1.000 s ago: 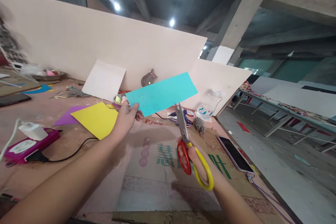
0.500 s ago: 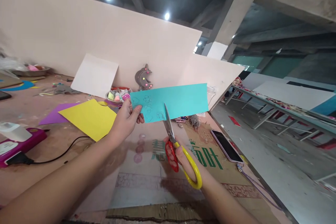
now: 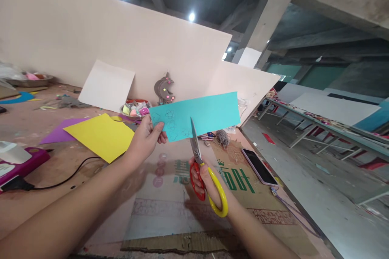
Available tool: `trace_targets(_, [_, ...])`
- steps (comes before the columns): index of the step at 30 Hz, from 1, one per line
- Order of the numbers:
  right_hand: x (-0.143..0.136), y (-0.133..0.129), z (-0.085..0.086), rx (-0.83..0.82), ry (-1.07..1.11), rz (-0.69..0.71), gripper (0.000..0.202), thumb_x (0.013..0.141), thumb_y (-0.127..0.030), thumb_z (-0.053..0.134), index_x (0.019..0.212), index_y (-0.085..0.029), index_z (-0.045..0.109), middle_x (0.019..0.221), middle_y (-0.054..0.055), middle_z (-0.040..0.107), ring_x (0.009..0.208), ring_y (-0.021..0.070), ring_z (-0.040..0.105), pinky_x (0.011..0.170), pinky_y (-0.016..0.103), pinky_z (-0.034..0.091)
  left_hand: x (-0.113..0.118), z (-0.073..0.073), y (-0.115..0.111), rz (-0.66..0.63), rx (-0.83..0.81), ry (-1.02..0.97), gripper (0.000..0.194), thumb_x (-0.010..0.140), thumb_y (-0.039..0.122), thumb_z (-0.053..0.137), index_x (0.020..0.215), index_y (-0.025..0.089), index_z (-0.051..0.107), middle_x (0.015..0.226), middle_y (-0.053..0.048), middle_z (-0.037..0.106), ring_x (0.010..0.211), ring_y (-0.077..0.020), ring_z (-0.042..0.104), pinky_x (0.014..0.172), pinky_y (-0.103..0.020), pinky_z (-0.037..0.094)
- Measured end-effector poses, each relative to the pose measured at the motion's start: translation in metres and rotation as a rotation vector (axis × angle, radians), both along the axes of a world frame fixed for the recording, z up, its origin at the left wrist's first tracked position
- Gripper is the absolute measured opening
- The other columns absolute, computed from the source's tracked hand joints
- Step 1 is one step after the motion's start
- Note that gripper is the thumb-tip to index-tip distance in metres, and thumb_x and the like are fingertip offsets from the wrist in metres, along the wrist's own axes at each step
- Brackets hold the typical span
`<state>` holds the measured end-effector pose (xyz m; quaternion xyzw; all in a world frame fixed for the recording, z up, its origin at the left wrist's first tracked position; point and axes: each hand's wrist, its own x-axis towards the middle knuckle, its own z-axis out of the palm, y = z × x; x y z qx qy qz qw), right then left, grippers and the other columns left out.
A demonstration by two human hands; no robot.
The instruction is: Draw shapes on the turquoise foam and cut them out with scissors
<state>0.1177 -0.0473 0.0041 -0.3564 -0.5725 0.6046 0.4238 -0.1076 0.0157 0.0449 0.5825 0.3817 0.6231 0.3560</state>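
A long strip of turquoise paper is held up above the table, tilted a little, with its right end higher. Flower and heart outlines are drawn in pencil on its left part. My left hand pinches the strip's left end between thumb and fingers. In my right hand is a pair of scissors with one red and one yellow handle loop. The blades point up and overlap the strip's lower edge, just right of the drawings.
Yellow paper and purple paper lie to the left, near a magenta power strip with a black cable. A phone rests at the right table edge. Behind stand a bowl of coloured clay, a grey moon figure and white paper.
The scissors' handles have swung slightly left, while the blades stay at the strip's lower edge. My left hand keeps its pinch. The whole view has shifted slightly.
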Motion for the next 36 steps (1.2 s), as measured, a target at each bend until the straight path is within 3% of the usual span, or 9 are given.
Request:
trace_targets(13, [-0.001,-0.002,0.003,-0.032,-0.074,-0.045,0.054,0.082,-0.069,0.056,0.102,-0.019,0.050,0.064,-0.008,0.034,0.047,0.0055,0.024,0.037,0.015,0.020,-0.005,0.002,0.003,-0.023,0.015,-0.028,0.027,0.089,0.045,0.057,0.095,0.021,0.046,0.055,0.007,0.060,0.049,-0.0119,0.058,0.050,-0.024,0.045])
trace_targets(17, [-0.005,-0.004,0.005,-0.005,-0.080,-0.056,0.055,0.080,-0.069,0.059,0.100,-0.019,0.050,0.061,-0.008,0.033,0.046,0.0057,0.023,0.036,0.016,0.020,-0.003,0.003,0.001,-0.019,-0.032,-0.032,0.035,0.086,0.054,0.057,0.080,0.020,0.051,0.053,0.003,0.060,0.050,-0.0138,0.058,0.053,-0.026,0.046])
trace_targets(22, [-0.006,-0.007,0.005,0.030,-0.086,-0.087,0.054,0.081,-0.068,0.060,0.102,-0.019,0.051,0.061,-0.009,0.032,0.047,0.0061,0.024,0.037,0.016,0.021,0.008,-0.005,-0.001,-0.095,-0.195,0.027,0.054,0.083,0.066,0.051,0.063,0.017,0.061,0.058,-0.008,0.067,0.055,-0.0185,0.062,0.057,-0.031,0.049])
trace_targets(29, [-0.009,-0.008,0.003,-0.025,-0.071,-0.035,0.057,0.078,-0.070,0.060,0.101,-0.019,0.051,0.061,-0.009,0.033,0.045,0.0049,0.022,0.036,0.015,0.019,0.003,-0.005,0.004,0.000,-0.157,0.066,0.052,0.083,0.061,0.054,0.057,0.016,0.060,0.050,-0.004,0.062,0.048,-0.0143,0.057,0.051,-0.026,0.044])
trace_targets(36, [-0.011,-0.008,0.000,-0.014,-0.034,-0.052,0.055,0.079,-0.069,0.061,0.100,-0.019,0.052,0.062,-0.008,0.033,0.046,0.0048,0.023,0.037,0.015,0.019,0.005,-0.006,0.001,0.000,-0.159,0.065,0.051,0.086,0.059,0.053,0.062,0.016,0.062,0.055,-0.004,0.064,0.051,-0.0147,0.060,0.052,-0.026,0.045])
